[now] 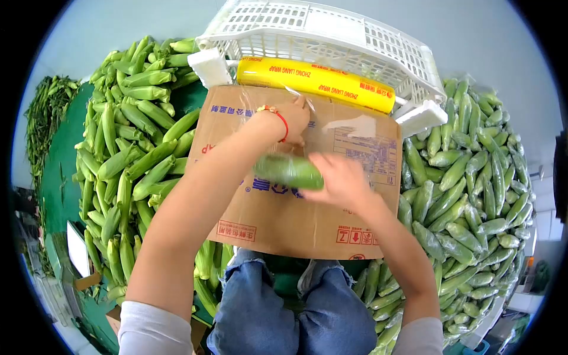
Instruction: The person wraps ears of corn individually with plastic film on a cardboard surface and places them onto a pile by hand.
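Observation:
A green corn cob in its husk [289, 171], partly covered by shiny clear film, lies across the middle of the cardboard [296, 231]. My right hand [340, 180] grips its right end, fingers wrapped round it. Farther up the cardboard, my left hand [293, 118], with a red string and a beaded band at the wrist, is bent over clear film near the yellow wrap roll [316, 83]. Its fingertips are partly hidden and blurred, and a strip of film shows beside them. The roll sits on a rod between two white holders.
Unwrapped corn [136, 118] is heaped on the green surface [59, 148] at the left. Film-wrapped corn [467, 207] is piled at the right. A white plastic crate [331, 29] stands behind the roll. Two knees in jeans are below the cardboard.

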Tool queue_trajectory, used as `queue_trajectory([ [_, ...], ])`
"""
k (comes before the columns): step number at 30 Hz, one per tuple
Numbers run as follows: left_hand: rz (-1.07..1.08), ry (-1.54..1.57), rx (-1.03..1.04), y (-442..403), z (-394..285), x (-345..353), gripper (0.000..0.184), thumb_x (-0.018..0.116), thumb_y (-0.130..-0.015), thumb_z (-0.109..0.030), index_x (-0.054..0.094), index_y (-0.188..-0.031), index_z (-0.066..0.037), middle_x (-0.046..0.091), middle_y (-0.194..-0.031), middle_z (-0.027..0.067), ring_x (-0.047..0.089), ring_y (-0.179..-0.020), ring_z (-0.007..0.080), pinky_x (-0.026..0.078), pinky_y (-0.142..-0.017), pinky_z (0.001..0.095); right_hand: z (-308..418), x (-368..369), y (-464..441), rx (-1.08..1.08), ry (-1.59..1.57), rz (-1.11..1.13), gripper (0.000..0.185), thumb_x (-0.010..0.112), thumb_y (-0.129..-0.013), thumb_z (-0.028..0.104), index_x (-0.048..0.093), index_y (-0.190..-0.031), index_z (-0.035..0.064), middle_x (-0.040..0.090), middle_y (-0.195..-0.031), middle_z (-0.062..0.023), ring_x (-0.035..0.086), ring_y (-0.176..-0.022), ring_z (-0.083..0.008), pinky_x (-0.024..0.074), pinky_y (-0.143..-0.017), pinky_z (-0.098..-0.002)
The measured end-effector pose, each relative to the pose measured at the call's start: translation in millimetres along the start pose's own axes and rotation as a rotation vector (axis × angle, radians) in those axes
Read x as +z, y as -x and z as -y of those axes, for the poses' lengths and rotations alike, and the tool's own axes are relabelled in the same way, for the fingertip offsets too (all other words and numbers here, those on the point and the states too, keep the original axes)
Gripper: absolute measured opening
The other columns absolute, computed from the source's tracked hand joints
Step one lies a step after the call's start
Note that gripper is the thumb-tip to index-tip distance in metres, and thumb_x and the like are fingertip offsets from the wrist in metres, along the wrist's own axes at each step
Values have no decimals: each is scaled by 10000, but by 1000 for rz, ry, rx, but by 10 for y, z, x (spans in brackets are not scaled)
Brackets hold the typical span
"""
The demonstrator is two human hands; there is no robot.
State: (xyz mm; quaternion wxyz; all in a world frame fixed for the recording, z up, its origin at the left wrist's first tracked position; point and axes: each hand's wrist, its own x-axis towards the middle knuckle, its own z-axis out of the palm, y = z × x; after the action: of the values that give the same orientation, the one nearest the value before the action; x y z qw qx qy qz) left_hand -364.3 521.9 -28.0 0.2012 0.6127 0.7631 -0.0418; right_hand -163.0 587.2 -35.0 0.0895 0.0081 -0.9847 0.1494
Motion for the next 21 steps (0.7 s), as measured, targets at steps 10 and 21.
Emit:
queue_trajectory([
  [10, -908, 760, 162, 646, 0, 164, 389, 603, -884, -182, 610, -1222, 9, 655, -1127, 230, 619, -1112, 353, 494, -947, 430, 665, -752, 1022, 494, -739, 695, 706, 689, -817, 472, 467, -1352, 69, 620, -1177, -179, 617, -1071, -301, 477, -927, -382],
  [21, -1346, 870, 194, 2200, -977, 552, 361, 492, -891, -263, 596, -1218, -151, 654, -1141, 149, 490, -1251, 413, 363, -1057, 545, 964, -298, 712, 454, -2043, 1012, 805, 684, -840, 454, 353, -1436, 24, 581, -1161, -153, 621, -942, -212, 544, -771, -318],
])
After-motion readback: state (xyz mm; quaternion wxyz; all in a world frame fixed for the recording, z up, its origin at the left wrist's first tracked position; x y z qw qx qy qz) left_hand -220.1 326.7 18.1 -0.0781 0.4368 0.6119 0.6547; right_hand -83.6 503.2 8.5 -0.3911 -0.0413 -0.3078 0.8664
